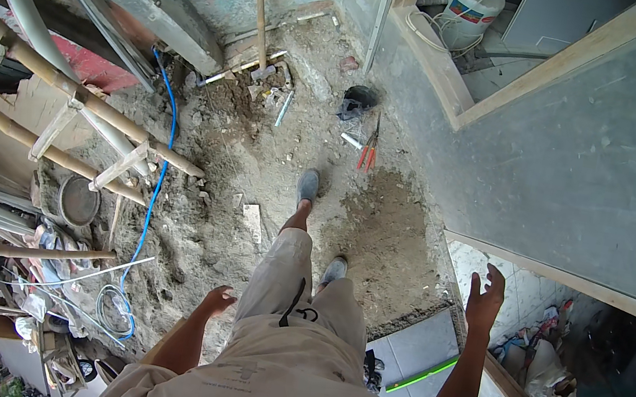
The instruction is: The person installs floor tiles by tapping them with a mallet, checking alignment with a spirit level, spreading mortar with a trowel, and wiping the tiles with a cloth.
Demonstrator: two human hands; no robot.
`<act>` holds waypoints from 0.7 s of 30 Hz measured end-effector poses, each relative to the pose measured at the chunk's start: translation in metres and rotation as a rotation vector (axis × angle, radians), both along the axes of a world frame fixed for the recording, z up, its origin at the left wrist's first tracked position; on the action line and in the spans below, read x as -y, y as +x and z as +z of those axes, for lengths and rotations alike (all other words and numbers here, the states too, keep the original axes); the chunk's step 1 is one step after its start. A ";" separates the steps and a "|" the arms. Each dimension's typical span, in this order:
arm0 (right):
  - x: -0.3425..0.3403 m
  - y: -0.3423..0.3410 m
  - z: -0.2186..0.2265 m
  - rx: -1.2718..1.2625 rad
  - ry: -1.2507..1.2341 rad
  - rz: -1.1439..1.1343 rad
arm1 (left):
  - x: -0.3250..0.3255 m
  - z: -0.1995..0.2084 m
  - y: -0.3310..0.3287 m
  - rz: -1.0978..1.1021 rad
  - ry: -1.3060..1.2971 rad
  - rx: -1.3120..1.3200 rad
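Note:
My left hand hangs beside my left thigh, empty, with its fingers loosely apart. My right hand is held out over the doorway side, also empty, fingers spread and slightly bent. Neither touches anything. On the dirt floor ahead lies a long-handled cutting tool with red grips, beside a dark bucket. A wooden-handled tool leans against the far wall, its lower end in rubble.
A bamboo ladder and a blue hose lie at the left, near a round basin. Rough soil covers the floor. At right are a grey wall, a window frame and a green strip on tiles.

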State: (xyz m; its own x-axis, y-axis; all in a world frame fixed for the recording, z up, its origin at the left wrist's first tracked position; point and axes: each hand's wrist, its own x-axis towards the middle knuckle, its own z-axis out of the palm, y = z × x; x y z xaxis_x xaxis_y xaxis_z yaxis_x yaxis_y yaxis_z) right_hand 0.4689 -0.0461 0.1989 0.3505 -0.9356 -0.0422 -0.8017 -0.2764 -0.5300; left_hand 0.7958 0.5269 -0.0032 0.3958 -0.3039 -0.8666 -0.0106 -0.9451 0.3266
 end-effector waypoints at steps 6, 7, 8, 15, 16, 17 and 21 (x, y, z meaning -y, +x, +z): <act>0.110 0.074 0.113 -0.365 -0.898 -0.134 | 0.176 -0.044 0.142 -0.134 -0.019 -0.061; 0.130 0.093 0.128 -0.459 -1.035 -0.224 | 0.208 -0.048 0.166 -0.206 -0.088 -0.009; 0.158 0.104 0.142 -0.418 -1.175 -0.203 | 0.253 -0.045 0.187 -0.167 -0.118 -0.037; 0.284 0.173 0.151 -0.660 -1.533 -0.302 | 0.418 -0.033 0.276 -0.089 -0.373 -0.013; 0.284 0.171 0.148 -0.694 -1.543 -0.289 | 0.425 -0.035 0.284 -0.137 -0.315 0.005; 0.285 0.169 0.147 -0.732 -1.555 -0.279 | 0.435 -0.037 0.290 -0.163 -0.287 -0.016; 0.284 0.166 0.138 -0.964 -1.496 -0.132 | 0.488 -0.036 0.319 -0.374 -0.324 0.076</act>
